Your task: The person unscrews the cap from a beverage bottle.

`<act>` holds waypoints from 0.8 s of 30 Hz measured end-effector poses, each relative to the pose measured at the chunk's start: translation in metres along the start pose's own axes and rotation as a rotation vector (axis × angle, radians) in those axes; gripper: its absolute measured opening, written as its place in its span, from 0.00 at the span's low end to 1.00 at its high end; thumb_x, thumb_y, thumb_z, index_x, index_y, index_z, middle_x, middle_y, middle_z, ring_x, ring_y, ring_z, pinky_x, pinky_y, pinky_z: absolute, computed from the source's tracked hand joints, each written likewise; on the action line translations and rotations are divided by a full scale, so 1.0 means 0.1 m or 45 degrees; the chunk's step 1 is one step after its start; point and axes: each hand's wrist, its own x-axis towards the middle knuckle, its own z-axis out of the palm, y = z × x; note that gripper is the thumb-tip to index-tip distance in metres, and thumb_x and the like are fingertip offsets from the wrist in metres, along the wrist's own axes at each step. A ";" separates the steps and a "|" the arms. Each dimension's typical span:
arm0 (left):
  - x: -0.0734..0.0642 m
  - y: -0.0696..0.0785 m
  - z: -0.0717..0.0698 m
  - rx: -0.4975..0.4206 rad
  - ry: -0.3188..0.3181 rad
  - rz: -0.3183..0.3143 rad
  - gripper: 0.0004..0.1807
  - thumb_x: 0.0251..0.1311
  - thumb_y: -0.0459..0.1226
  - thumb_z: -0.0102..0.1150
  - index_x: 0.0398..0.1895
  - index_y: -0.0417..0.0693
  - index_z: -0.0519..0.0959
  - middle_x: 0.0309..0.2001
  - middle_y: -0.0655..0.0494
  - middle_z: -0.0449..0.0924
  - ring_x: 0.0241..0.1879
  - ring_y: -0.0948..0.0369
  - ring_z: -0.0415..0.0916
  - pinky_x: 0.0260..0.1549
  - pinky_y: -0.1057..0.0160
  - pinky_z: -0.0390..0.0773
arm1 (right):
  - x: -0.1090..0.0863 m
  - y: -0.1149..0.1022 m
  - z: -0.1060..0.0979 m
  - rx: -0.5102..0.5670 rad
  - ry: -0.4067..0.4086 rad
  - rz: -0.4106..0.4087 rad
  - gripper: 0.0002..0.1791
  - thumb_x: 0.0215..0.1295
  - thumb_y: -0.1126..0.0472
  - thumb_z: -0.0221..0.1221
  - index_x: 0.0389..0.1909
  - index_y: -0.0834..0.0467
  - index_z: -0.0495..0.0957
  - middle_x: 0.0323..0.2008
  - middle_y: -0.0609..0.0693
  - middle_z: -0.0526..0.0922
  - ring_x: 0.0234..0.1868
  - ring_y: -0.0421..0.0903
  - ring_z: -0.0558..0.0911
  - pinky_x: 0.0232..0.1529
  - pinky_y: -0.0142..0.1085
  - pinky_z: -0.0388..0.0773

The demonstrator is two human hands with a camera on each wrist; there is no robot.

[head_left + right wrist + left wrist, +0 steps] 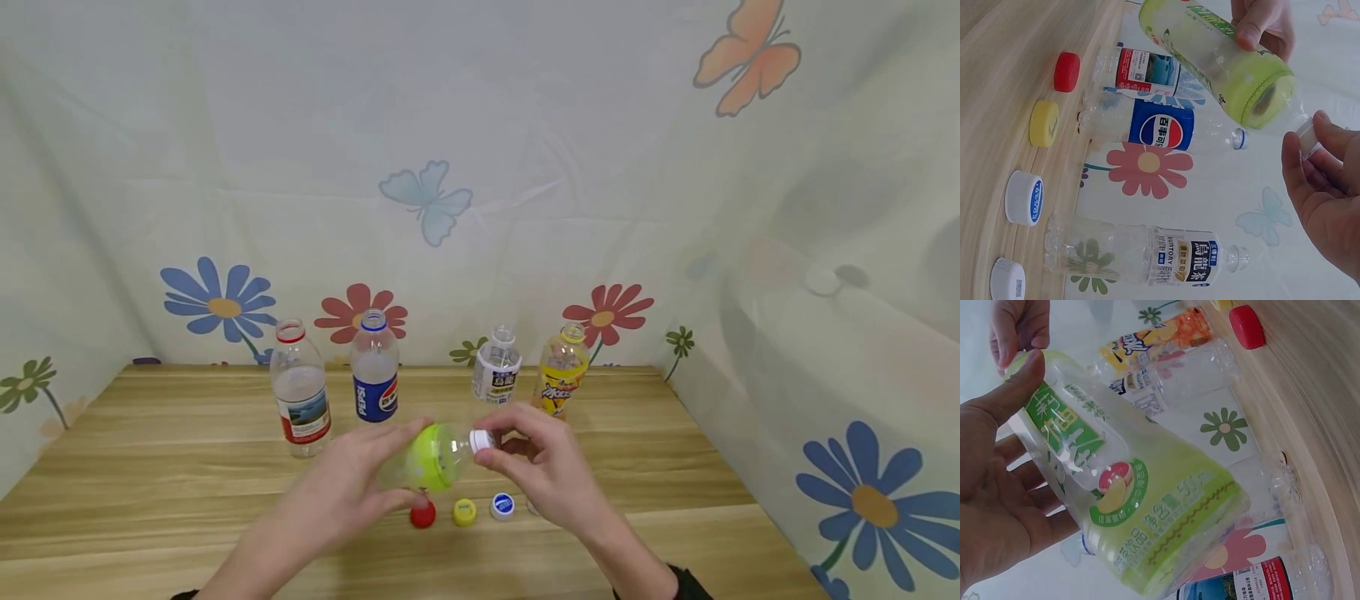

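Observation:
My left hand (358, 473) grips a plastic bottle (433, 457) with a green label, held tilted above the table with its neck toward the right. A white cap (482, 441) is at the bottle's mouth, pinched between the thumb and fingers of my right hand (546, 465). The left wrist view shows the label of the green bottle (1141, 481) with the left thumb across its upper part. In the right wrist view the white cap (1307, 136) sits at the neck end; how far it is threaded I cannot tell.
Behind the hands stand uncapped bottles: a red-ringed one (302, 392), a Pepsi bottle (375, 371), an oolong tea bottle (497, 371) and a yellow-labelled one (562, 375). A red cap (423, 514), yellow cap (465, 512), blue-and-white cap (502, 505) and another white cap (1007, 279) lie in front.

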 end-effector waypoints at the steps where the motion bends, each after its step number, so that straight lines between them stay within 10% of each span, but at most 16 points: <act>1: 0.00 0.00 -0.01 -0.010 -0.006 0.000 0.41 0.51 0.47 0.80 0.71 0.56 0.75 0.62 0.54 0.81 0.58 0.52 0.79 0.55 0.46 0.80 | 0.00 0.00 0.00 0.001 -0.009 -0.015 0.12 0.63 0.70 0.69 0.46 0.57 0.84 0.42 0.49 0.84 0.38 0.48 0.85 0.37 0.41 0.87; 15: -0.02 0.00 -0.05 -0.027 -0.008 -0.053 0.42 0.48 0.51 0.81 0.70 0.61 0.76 0.60 0.57 0.82 0.54 0.55 0.81 0.50 0.51 0.84 | 0.03 0.00 -0.02 0.013 -0.028 -0.125 0.15 0.63 0.72 0.69 0.50 0.61 0.84 0.48 0.53 0.86 0.42 0.50 0.86 0.42 0.43 0.87; 24: -0.01 0.07 -0.03 0.085 0.063 -0.053 0.42 0.44 0.46 0.85 0.67 0.61 0.78 0.55 0.56 0.82 0.51 0.53 0.81 0.49 0.49 0.84 | 0.00 -0.04 -0.04 -0.110 0.044 0.111 0.11 0.67 0.61 0.69 0.49 0.54 0.85 0.38 0.44 0.86 0.36 0.46 0.85 0.35 0.40 0.87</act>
